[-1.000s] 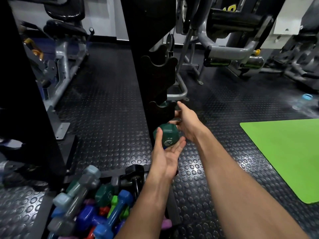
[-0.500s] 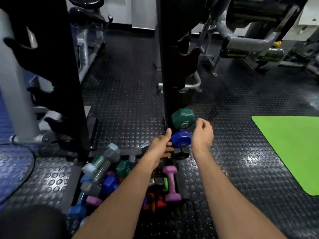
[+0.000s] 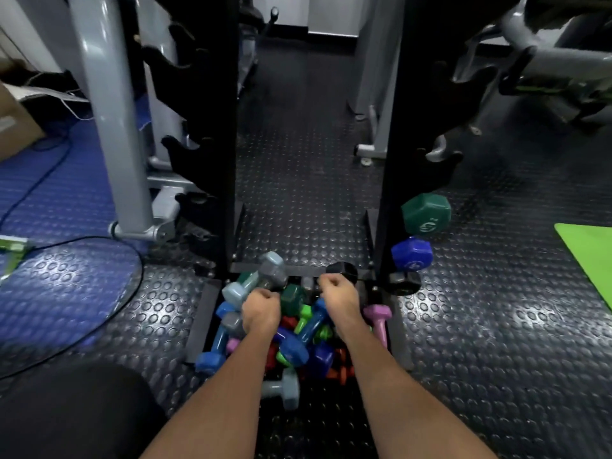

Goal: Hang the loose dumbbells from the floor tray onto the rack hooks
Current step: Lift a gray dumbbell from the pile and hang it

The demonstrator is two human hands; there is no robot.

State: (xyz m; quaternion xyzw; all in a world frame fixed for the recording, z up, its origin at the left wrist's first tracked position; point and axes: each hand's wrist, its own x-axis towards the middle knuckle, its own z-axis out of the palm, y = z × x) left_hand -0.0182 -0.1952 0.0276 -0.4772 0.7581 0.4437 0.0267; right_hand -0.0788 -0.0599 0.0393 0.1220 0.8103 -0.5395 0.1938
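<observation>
The floor tray [image 3: 201,321] at the rack's foot holds several loose dumbbells in grey, blue, green, pink and red. My left hand [image 3: 261,311] is curled down into the pile between a grey dumbbell [image 3: 272,269] and a dark green dumbbell [image 3: 293,298]; what it holds is hidden. My right hand [image 3: 337,294] is curled just below the head of a black dumbbell [image 3: 342,271] and seems to grip its handle. On the right rack upright [image 3: 395,134] hang a green dumbbell [image 3: 426,214], a blue dumbbell [image 3: 412,255] and a black dumbbell [image 3: 403,283]. Bare hooks [image 3: 440,164] sit above them.
The left rack upright [image 3: 228,127] carries bare hooks too. A grey machine post [image 3: 109,127] and a blue mat [image 3: 49,193] with a cable lie to the left. A green mat [image 3: 592,256] lies to the right. My dark-clothed knee [image 3: 66,412] is at the lower left.
Both hands left the green dumbbell hanging on the right upright and came down to the tray. The view swung left and downward, centring on the pile.
</observation>
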